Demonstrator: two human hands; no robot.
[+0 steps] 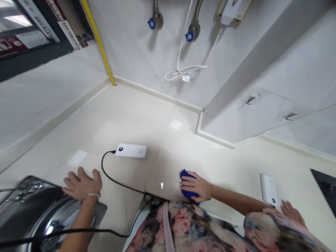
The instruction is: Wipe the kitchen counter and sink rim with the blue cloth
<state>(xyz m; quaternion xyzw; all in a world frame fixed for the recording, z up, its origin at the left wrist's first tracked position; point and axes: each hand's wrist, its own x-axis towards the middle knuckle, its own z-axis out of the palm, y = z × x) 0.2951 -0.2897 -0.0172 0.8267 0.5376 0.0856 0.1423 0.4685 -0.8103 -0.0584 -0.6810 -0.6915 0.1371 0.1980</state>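
Note:
My left hand [83,184], with a bracelet at the wrist, lies spread on the pale countertop [126,112] beside the sink [61,213]. It holds nothing. Near the counter's front edge, my right hand [196,188] rests over a bunched blue cloth [186,173], its fingers laid across it and pressing it to the surface. Part of the cloth is hidden under the palm. Between my hands, a white power bank [132,150] lies flat, with a black cable [115,181] plugged into its left end.
At the right, another hand [291,210] shows past my floral sleeve [265,227], near a second white power bank [269,190]. A dark panel [325,187] sits at the far right. The wall holds two blue-handled valves [189,36], a yellow pipe [98,42] and a looped white cord [181,72].

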